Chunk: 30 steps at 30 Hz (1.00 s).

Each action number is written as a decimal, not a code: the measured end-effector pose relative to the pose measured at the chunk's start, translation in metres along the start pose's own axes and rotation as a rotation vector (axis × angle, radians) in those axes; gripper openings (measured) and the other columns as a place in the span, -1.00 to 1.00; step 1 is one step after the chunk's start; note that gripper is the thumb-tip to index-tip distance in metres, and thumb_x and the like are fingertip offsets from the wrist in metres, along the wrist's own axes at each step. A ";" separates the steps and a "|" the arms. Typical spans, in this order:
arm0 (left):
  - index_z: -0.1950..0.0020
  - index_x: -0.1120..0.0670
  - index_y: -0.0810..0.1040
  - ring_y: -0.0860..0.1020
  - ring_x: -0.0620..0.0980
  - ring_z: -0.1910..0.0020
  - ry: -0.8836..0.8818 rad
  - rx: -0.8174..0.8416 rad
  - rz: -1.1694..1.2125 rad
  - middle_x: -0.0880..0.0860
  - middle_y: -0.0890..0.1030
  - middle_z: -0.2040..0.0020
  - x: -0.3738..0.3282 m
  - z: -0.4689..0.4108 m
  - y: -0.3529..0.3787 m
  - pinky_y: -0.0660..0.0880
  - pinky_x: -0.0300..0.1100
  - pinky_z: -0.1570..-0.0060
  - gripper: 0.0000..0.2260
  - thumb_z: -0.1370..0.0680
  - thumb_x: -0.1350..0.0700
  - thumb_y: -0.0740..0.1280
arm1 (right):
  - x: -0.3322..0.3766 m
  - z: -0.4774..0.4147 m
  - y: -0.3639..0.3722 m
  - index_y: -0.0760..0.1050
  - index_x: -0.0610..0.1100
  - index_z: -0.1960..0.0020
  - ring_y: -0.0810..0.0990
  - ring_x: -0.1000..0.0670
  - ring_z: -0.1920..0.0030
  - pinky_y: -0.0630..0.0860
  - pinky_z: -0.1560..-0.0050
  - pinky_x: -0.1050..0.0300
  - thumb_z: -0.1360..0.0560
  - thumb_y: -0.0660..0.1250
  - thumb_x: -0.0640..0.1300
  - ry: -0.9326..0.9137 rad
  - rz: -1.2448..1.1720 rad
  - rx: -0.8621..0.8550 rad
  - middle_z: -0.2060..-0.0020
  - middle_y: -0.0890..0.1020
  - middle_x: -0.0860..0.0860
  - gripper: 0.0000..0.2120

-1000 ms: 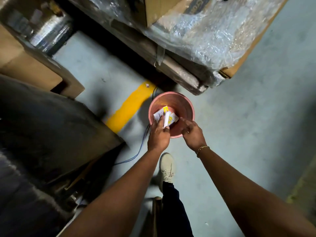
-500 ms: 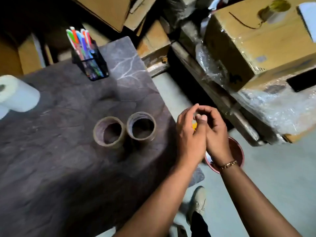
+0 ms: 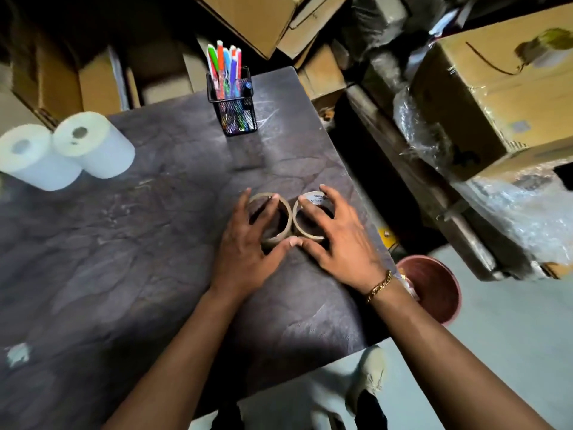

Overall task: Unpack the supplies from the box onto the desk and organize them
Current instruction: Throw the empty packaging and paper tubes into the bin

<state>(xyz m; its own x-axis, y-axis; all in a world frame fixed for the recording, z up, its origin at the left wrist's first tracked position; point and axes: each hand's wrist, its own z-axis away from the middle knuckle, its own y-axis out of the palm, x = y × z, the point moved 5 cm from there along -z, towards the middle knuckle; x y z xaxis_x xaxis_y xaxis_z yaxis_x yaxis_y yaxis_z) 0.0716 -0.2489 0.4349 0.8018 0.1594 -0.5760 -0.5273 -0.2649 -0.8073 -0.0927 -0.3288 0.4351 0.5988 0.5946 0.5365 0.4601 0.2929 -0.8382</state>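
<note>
Two brown tape rolls lie flat and side by side on the dark desk (image 3: 139, 243). My left hand (image 3: 245, 252) is spread over the left tape roll (image 3: 283, 235), fingers around its rim and thumb at its near edge. My right hand (image 3: 338, 240) is spread the same way over the right tape roll (image 3: 313, 198). The two thumbs almost touch between the rolls. A black mesh pen holder (image 3: 237, 114) with several coloured pens stands at the desk's far edge. Two white paper rolls (image 3: 68, 152) stand at the far left.
A pink bucket (image 3: 434, 293) sits on the floor just right of the desk's corner, below my right wrist. Cardboard boxes (image 3: 496, 85) and plastic-wrapped goods crowd the back and right. My shoe (image 3: 369, 377) shows on the pale floor below the desk's near edge.
The view swung from the bucket on the floor up to the desk. My hands left the bucket, met in the air, then came down onto the two tape rolls.
</note>
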 end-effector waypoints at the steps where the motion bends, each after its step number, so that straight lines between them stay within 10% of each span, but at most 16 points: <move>1: -0.48 -0.08 0.37 0.24 0.04 -0.51 0.012 -0.020 0.008 0.11 0.27 -0.51 -0.003 -0.001 0.001 0.36 0.04 -0.39 -0.37 -0.46 -0.29 0.32 | -0.002 0.002 -0.002 0.26 0.11 -0.51 0.30 -0.16 -0.44 0.31 -0.44 -0.06 -0.50 0.34 0.22 0.006 -0.012 -0.013 -0.53 0.15 -0.11 -0.36; 13: -0.48 -0.04 0.36 0.32 0.04 -0.44 0.124 0.108 0.355 0.14 0.26 -0.43 -0.208 -0.022 0.144 0.29 -0.02 -0.43 -0.40 -0.48 -0.18 0.34 | -0.180 0.151 -0.114 0.33 0.02 -0.50 0.19 0.10 -0.52 0.17 -0.44 0.34 -0.54 0.35 0.08 0.479 -0.315 -0.413 -0.51 0.19 -0.07 -0.44; 18: -0.47 -0.08 0.35 0.34 0.07 -0.41 0.189 0.333 0.360 0.09 0.26 -0.45 -0.296 0.009 0.262 0.34 -0.09 -0.39 -0.40 -0.47 -0.23 0.34 | -0.293 0.253 -0.102 0.29 0.16 -0.48 0.39 0.08 -0.39 0.35 -0.44 0.01 -0.49 0.32 0.21 0.817 -0.434 -0.461 -0.44 0.27 -0.05 -0.41; 25: -0.39 -0.23 0.38 0.40 0.09 -0.39 -0.286 0.644 0.291 0.09 0.34 -0.37 -0.237 0.058 0.458 0.35 -0.11 -0.34 -0.50 -0.47 -0.29 0.33 | -0.415 0.327 0.002 0.37 0.15 -0.44 0.46 -0.06 -0.29 0.46 -0.33 -0.17 -0.46 0.35 0.19 1.158 -0.624 -0.360 -0.22 0.37 0.00 -0.44; 30: -0.40 -0.26 0.38 0.36 0.13 -0.42 -0.427 0.765 0.178 0.12 0.36 -0.39 -0.180 0.060 0.569 0.30 -0.08 -0.39 -0.47 -0.45 -0.33 0.31 | -0.494 0.338 0.093 0.44 0.11 -0.38 0.52 -0.03 -0.10 0.43 -0.31 0.10 -0.46 0.39 0.17 1.335 -0.763 -0.236 -0.20 0.41 -0.06 -0.49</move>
<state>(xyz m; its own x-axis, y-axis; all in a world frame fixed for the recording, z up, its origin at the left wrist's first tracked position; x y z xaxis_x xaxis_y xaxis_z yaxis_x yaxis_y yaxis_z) -0.3894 -0.3712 0.0715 0.5973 0.5576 -0.5765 -0.8000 0.3629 -0.4778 -0.5666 -0.3422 0.0588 0.2522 -0.7461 0.6162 0.9288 0.0080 -0.3705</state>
